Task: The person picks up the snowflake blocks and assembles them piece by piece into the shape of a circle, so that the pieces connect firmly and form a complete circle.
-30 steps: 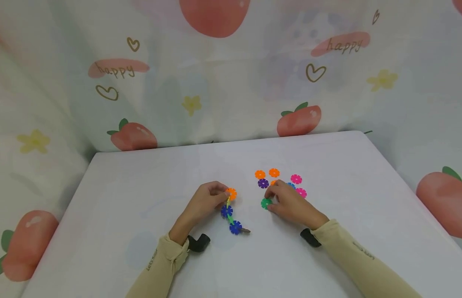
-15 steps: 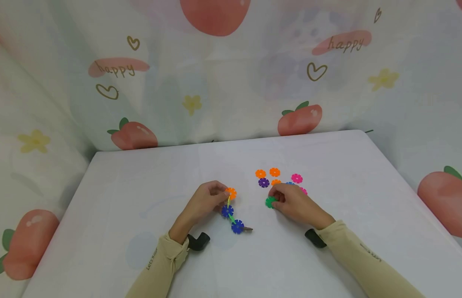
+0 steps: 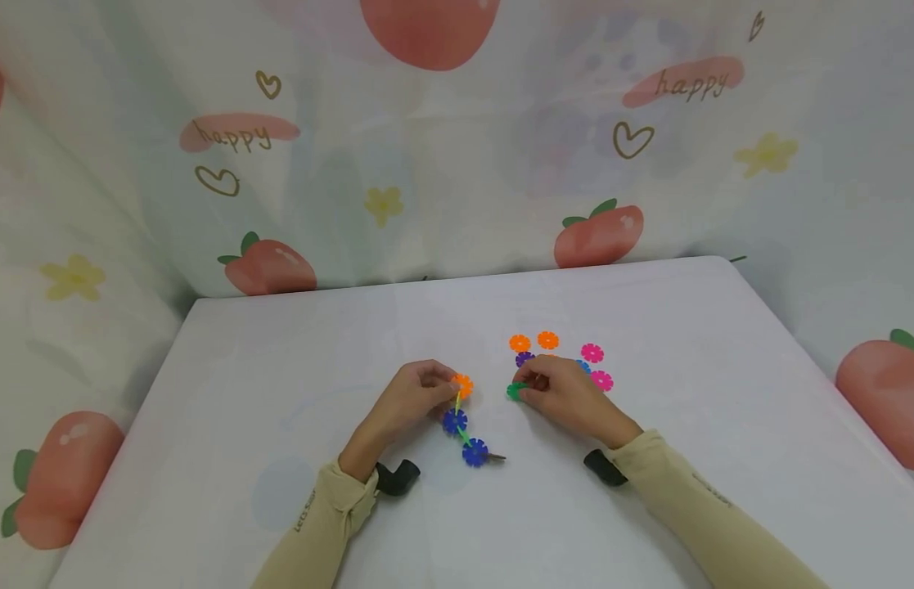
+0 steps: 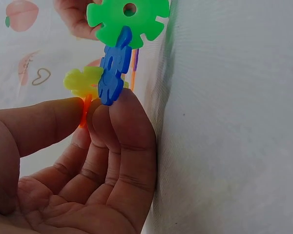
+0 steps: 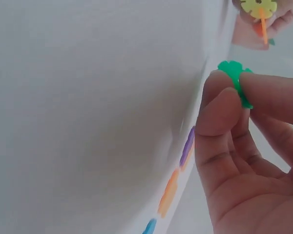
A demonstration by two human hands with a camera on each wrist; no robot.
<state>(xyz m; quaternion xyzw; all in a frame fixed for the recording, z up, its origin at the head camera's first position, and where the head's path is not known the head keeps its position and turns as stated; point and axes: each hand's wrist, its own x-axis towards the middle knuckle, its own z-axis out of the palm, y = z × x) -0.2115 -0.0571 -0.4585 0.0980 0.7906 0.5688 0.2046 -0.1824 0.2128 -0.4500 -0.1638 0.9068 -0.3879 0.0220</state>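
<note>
In the head view, my left hand (image 3: pixel 408 398) pinches an orange notched snowflake disc (image 3: pixel 464 386) between thumb and fingers. From it a chain of interlocked discs trails toward the near side: a yellow disc (image 4: pixel 80 82), a blue disc (image 3: pixel 455 422), a green disc (image 4: pixel 132 29), a second blue disc (image 3: pixel 475 452) and a thin brownish piece (image 3: pixel 497 458) seen edge-on. To the right, my right hand (image 3: pixel 570 398) pinches a separate green snowflake disc (image 3: pixel 515 391), tilted between thumb and fingertips. A gap of table lies between this disc and the chain.
Loose discs lie flat behind and beside the right hand: orange discs (image 3: pixel 533 341), a purple disc (image 3: pixel 524 359), a blue disc (image 3: pixel 583 367) and pink discs (image 3: pixel 592 353). The hand partly covers some. A patterned curtain (image 3: pixel 457 164) hangs behind the white table (image 3: pixel 339 327).
My right hand first shifts slightly right, then left toward the chain, with the green disc now tilted in its fingers. The left hand keeps its grip on the orange disc, nearly still.
</note>
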